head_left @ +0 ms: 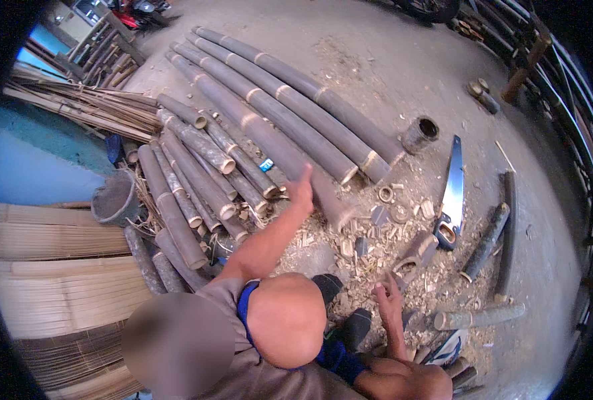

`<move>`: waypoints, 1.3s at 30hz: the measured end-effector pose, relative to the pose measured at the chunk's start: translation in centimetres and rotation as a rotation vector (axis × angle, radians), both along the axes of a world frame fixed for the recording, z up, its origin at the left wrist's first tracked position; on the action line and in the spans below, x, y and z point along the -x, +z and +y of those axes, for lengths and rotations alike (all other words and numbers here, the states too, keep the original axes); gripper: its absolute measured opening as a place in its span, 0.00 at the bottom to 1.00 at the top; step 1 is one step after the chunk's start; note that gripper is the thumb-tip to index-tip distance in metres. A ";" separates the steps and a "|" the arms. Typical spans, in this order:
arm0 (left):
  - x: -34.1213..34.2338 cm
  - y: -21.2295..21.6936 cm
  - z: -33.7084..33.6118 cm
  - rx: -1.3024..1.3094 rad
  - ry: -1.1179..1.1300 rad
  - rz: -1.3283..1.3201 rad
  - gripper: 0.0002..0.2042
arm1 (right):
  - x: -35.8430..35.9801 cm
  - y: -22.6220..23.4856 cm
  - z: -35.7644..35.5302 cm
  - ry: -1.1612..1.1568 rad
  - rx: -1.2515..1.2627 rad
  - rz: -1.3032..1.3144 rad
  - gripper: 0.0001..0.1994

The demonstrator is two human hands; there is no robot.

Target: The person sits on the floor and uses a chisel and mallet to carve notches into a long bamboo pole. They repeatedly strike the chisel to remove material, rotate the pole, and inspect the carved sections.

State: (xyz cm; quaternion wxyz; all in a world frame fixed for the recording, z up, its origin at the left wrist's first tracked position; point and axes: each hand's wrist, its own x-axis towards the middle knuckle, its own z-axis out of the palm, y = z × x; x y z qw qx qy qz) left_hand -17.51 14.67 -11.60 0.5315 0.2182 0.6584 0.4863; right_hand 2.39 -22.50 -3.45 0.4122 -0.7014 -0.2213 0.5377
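- A person crouches on a dusty concrete floor, seen from above.
- The left hand reaches forward with fingers loose and spread, grasping nothing. It hovers at the near cut end of a long bamboo pole; whether it touches cannot be told.
- That pole is thick, grey-brown and round, ringed with pale nodes. Its long axis runs from the hand away to the upper left.
- More long poles lie beside it, parallel, on its right.
- Left of the hand is a heap of short bamboo pieces, mottled and rough, cut ends facing the person.
- The right hand is open and relaxed, holding nothing, low above pale wood chips.
- A handsaw with a shiny blade lies on the floor to the right, blade pointing away.
- Nearby stands a short hollow bamboo cylinder.
- Flat woven bamboo mats lie at far left.
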 end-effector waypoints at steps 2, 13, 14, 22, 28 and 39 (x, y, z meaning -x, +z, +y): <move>1.2 -0.9 4.6 -0.028 0.114 0.052 0.49 | -1.4 -3.3 -2.9 -0.022 -0.019 -0.110 0.32; -7.4 5.9 3.8 -0.536 -0.758 1.011 0.38 | -1.0 -0.1 -3.3 0.158 0.036 -0.404 0.27; -8.8 5.4 3.5 -0.580 -0.838 1.027 0.39 | -1.1 -1.1 -3.4 0.209 0.150 -0.403 0.26; -14.3 5.1 2.0 -0.659 -1.374 1.308 0.45 | -1.9 -2.3 -4.2 0.263 0.101 -0.481 0.25; -13.8 6.0 2.6 -0.650 -1.467 1.461 0.50 | -1.9 -1.9 -5.0 0.213 -0.036 -0.476 0.23; -8.8 3.8 0.1 -0.737 -1.264 1.490 0.46 | -3.1 -2.4 -4.5 0.286 -0.067 -0.501 0.23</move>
